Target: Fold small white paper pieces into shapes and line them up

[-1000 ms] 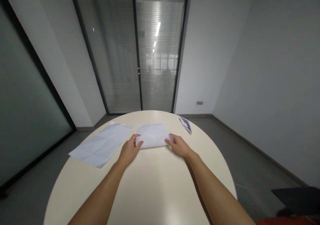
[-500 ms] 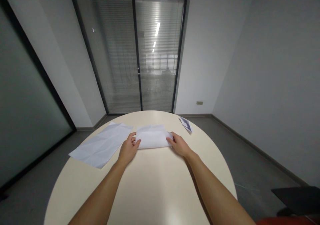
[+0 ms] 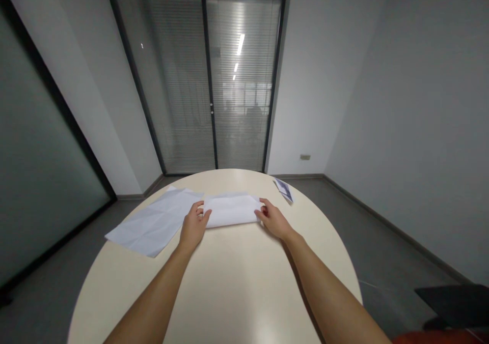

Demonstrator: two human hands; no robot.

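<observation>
while a folded white paper (image 3: 232, 210) lies on the far half of a round counter (image 3: 229, 283), the left hand (image 3: 194, 224) and right hand (image 3: 275, 219) grip its left and right edges, each partly closed around it. a larger creased sheet (image 3: 155, 223) rests to the left; a small printed slip (image 3: 283, 190) sits at far right.
</observation>
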